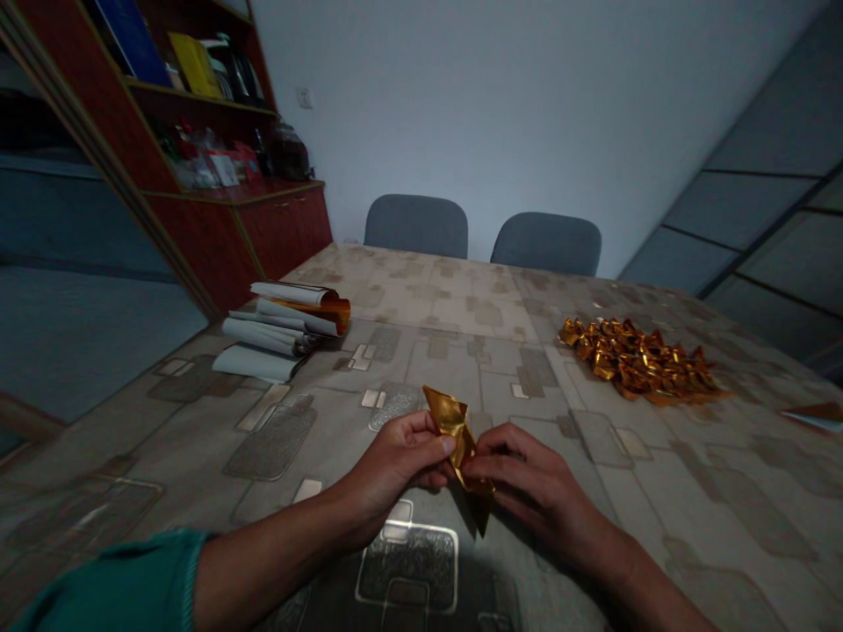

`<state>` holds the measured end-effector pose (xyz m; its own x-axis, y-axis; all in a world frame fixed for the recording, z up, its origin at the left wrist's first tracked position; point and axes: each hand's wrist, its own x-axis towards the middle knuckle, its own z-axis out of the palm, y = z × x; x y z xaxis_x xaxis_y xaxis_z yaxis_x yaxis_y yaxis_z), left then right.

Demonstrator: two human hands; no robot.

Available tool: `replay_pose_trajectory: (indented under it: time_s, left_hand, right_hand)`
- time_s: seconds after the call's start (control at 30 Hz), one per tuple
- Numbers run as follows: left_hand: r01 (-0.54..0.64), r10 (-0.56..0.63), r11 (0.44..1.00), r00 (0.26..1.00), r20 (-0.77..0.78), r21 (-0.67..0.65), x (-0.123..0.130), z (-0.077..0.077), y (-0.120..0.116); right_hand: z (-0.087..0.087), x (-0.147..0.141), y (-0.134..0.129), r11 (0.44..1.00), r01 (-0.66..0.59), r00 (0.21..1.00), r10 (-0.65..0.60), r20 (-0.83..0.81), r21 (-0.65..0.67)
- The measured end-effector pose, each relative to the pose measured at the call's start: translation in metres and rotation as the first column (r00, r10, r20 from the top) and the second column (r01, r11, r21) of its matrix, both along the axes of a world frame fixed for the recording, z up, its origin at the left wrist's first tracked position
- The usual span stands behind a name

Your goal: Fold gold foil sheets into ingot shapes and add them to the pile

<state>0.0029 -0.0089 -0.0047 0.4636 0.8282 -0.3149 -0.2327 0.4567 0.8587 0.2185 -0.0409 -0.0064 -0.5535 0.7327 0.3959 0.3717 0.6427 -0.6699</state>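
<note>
A folded piece of gold foil paper (450, 416), with pointed ends and creases, is held just above the near side of the table. My left hand (412, 452) pinches its middle, the thumb pressed on the front. From the other side my right hand (527, 474) grips the lower part, fingers closed around its edge. To the right lies a cluster of folded gold foil pieces (638, 355), set close together. At the left rests a stack of curled foil sheets (270, 338), their pale backs outward and some gold showing at the right end.
A patterned cloth covers the table (454, 303). Two grey chairs (416, 224) stand at its far side. At the right edge lies another gold and white paper piece (817, 414). A reddish wooden cabinet (290, 219) with filled shelves stands at the back left.
</note>
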Motion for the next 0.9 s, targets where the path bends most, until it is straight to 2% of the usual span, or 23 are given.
replay_pose_trajectory:
  time_s: [0.17, 0.3, 0.47, 0.67, 0.9]
  left_hand:
    - [0.052, -0.033, 0.99, 0.988, 0.148, -0.128, -0.001, 0.001, 0.002]
    - [0.129, -0.085, 0.968, 0.976, 0.203, -0.215, -0.001, -0.003, 0.002]
    - [0.15, -0.126, 0.976, 0.979, 0.158, -0.155, -0.001, -0.005, 0.002]
    - [0.074, -0.064, 0.989, 0.994, 0.084, -0.128, 0.0, -0.003, 0.002]
    - [0.036, -0.035, 0.996, 0.999, 0.02, -0.086, 0.002, -0.005, 0.0]
  right_hand:
    - [-0.003, 0.005, 0.004, 0.997, 0.046, 0.998, -0.048, 0.04, 0.055]
    - [-0.001, -0.003, 0.002, 0.999, 0.006, 1.0, -0.007, 0.022, 0.044]
    - [-0.003, -0.007, 0.0, 0.999, -0.012, 0.999, 0.014, -0.045, 0.049]
    - [-0.007, -0.002, 0.002, 0.995, 0.041, 0.987, -0.025, -0.161, 0.095]
    - [-0.006, 0.001, 0.005, 0.999, 0.04, 0.977, -0.041, -0.209, -0.005]
